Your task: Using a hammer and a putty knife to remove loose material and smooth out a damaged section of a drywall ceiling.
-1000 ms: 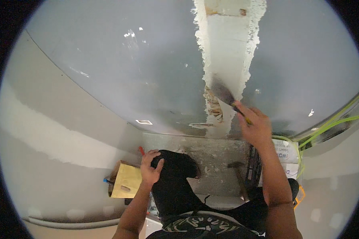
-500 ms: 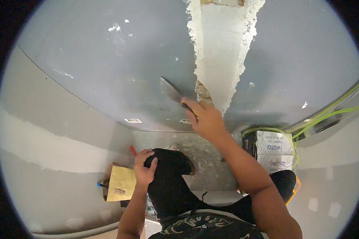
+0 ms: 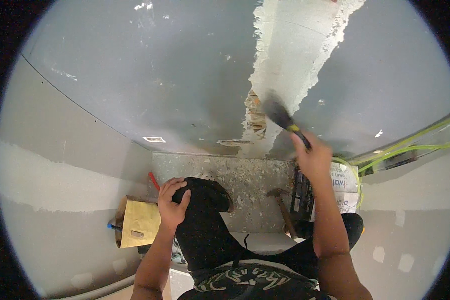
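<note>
My right hand (image 3: 316,156) is wrapped round the handle of a putty knife (image 3: 280,112), whose blade is smeared by motion. The blade is over a whitish, ragged-edged strip (image 3: 290,52) running down the blue-grey wall (image 3: 190,75); contact with it is unclear. Just left of the blade, a brownish torn patch (image 3: 257,117) shows in the strip's lower part. Resting on my black-trousered left knee, my left hand (image 3: 172,202) has its fingers apart and holds nothing.
On the debris-strewn floor (image 3: 250,182) lies a hammer (image 3: 285,212). A white printed box (image 3: 344,187) stands at right, beside a green hose (image 3: 361,185). A yellow tool pouch (image 3: 144,220) is at left, near a red rod-like thing (image 3: 154,181). Side walls close in on both sides.
My right hand has swung the putty knife rightward from the blue-grey wall to the whitish strip. The hammer has come into sight. My left hand stays on the knee; the view has shifted slightly.
</note>
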`<move>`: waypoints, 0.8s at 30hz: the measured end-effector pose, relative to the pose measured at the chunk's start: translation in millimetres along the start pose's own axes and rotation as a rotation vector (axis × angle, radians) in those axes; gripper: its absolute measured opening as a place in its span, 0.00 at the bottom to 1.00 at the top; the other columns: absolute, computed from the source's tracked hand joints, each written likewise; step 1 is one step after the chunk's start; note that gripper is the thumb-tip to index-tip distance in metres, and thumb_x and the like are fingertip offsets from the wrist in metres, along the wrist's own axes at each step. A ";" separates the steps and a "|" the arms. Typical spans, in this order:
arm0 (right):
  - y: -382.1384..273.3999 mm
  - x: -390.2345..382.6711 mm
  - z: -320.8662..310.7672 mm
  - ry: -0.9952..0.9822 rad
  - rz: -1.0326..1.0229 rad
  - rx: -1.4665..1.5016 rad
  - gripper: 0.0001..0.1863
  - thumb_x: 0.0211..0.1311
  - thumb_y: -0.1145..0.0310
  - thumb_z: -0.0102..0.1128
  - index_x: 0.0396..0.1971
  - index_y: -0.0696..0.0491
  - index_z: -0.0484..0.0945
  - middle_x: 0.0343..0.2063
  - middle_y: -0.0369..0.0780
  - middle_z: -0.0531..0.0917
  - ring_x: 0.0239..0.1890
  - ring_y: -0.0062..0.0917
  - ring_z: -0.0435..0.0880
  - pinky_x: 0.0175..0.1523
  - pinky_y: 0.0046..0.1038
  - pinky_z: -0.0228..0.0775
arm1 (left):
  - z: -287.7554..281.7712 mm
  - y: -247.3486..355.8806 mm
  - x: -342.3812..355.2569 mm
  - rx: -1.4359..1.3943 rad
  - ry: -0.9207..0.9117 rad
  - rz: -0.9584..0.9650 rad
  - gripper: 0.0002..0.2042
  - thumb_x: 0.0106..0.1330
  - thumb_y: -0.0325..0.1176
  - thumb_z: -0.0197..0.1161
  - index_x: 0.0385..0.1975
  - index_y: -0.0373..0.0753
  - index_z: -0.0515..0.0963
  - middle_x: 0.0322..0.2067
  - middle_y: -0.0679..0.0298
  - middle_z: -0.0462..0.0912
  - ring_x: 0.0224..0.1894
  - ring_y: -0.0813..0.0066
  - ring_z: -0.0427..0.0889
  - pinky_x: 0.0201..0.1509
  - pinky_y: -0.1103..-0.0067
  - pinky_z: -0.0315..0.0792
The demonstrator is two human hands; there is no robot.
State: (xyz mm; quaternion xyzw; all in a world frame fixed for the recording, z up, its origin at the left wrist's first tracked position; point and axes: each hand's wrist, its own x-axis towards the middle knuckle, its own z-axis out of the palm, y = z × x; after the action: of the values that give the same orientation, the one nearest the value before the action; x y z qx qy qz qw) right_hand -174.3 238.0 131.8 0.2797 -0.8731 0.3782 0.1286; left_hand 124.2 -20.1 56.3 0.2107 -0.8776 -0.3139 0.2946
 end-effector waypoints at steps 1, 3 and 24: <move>-14.9 17.0 14.1 0.002 -0.025 -0.076 0.17 0.63 0.55 0.66 0.33 0.56 0.84 0.23 0.48 0.83 0.26 0.45 0.83 0.34 0.35 0.74 | 2.0 0.5 -0.3 -0.004 -0.006 0.005 0.13 0.55 0.25 0.70 0.41 0.37 0.82 0.47 0.55 0.84 0.54 0.53 0.79 0.61 0.65 0.69; -44.7 35.6 44.7 -0.043 -0.176 0.059 0.18 0.63 0.52 0.65 0.32 0.55 0.84 0.25 0.49 0.83 0.28 0.50 0.81 0.33 0.38 0.74 | 1.2 -0.3 -1.6 0.041 -0.005 0.035 0.13 0.54 0.25 0.70 0.41 0.37 0.82 0.47 0.55 0.84 0.54 0.53 0.78 0.61 0.65 0.69; -94.4 17.9 135.6 -0.063 -0.284 0.131 0.17 0.66 0.56 0.62 0.36 0.57 0.80 0.27 0.49 0.83 0.28 0.45 0.84 0.34 0.39 0.75 | -2.5 3.9 -3.2 0.010 0.021 -0.061 0.14 0.53 0.27 0.71 0.41 0.39 0.83 0.46 0.56 0.84 0.54 0.53 0.78 0.61 0.64 0.69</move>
State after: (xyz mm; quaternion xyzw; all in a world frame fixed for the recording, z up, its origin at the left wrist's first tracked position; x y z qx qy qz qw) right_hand -135.3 79.0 102.8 0.4200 -0.8018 0.4031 0.1350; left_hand 127.4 -16.6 59.3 0.2423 -0.8691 -0.3163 0.2931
